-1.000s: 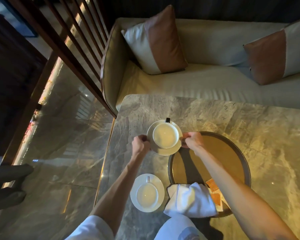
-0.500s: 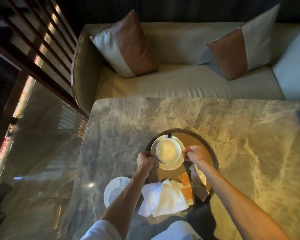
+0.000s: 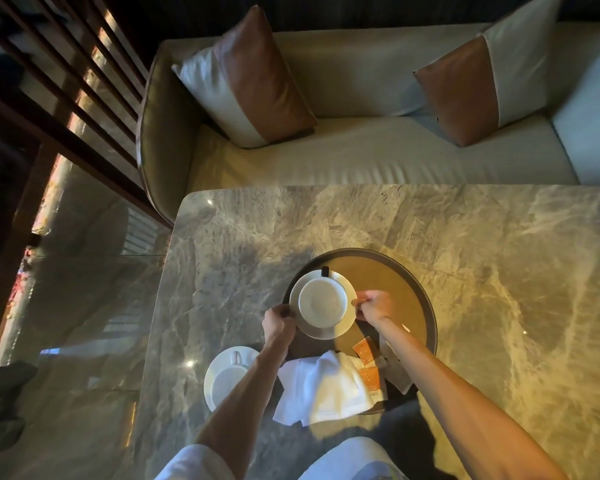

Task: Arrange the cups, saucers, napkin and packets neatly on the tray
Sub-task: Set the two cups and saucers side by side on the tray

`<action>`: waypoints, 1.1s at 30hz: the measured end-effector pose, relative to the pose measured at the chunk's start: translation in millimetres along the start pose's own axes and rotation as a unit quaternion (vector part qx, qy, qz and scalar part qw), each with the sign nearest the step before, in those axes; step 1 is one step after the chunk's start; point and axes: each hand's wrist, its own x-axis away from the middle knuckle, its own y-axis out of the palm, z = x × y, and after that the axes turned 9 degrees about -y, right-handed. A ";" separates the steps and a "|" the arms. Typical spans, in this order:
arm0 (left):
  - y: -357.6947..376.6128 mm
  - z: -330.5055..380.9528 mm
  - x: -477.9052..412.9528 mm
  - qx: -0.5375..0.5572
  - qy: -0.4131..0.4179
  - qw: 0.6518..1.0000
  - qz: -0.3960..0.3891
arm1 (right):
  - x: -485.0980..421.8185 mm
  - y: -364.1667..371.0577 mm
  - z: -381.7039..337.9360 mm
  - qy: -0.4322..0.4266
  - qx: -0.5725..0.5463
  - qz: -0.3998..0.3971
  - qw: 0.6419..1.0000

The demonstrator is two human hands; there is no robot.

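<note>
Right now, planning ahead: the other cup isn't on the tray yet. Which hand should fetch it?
Probably left. The other cup sits beside the left forearm, near the left hand; the right hand, gripping the saucer opposite, would cross the napkin.

Both hands (image 3: 277,323) (image 3: 374,308) gripping saucer (image 3: 347,318) with cup (image 3: 322,301) over tray (image 3: 428,315), marble table (image 3: 499,289)

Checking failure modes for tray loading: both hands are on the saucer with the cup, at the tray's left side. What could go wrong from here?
1. The saucer is right at the left rim of the tray; landing on the rim could rock it.
2. The left hand and right hand grip only the saucer's edges, so a tilt may slide the loose cup.
3. The left forearm crosses over the second cup; pulling back could clip it.
</note>
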 end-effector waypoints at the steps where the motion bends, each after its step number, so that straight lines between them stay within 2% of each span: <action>1: -0.6 -0.5 -0.5 -0.001 0.000 1.000 0.000 | 0.1 1.1 0.1 0.000 0.000 0.001 1.000; 7: -3.5 -2.6 -1.0 -0.004 0.010 1.000 0.004 | 3.8 2.0 7.6 0.003 -0.030 0.005 1.000; 11: -5.7 0.6 -0.4 -0.067 0.038 0.997 0.004 | 5.8 -0.6 9.5 0.001 -0.035 -0.024 0.999; 13: -7.5 2.8 3.1 -0.153 0.083 0.983 0.054 | 10.2 -4.5 8.9 -0.010 -0.041 -0.025 0.999; 15: -8.8 2.8 8.0 -0.190 0.152 0.963 0.116 | 17.5 -9.6 8.5 -0.074 0.000 0.005 0.997; 16: -8.1 2.7 11.0 -0.183 0.185 0.959 0.116 | 22.0 -10.6 8.7 -0.108 0.015 0.009 0.994; 18: -4.2 2.9 18.2 -0.166 0.222 0.959 0.059 | 31.4 -7.1 10.1 -0.137 -0.002 -0.029 0.990; 21: 2.3 1.7 24.1 -0.127 0.204 0.971 -0.006 | 41.7 4.4 12.7 -0.129 -0.029 -0.068 0.989; 25: 3.4 0.7 24.9 -0.066 0.144 0.987 -0.028 | 45.1 14.1 17.2 -0.120 -0.064 -0.038 0.990; 33: -3.4 4.9 20.8 -0.050 0.094 0.992 -0.066 | 47.1 19.9 14.2 -0.112 -0.056 -0.016 0.992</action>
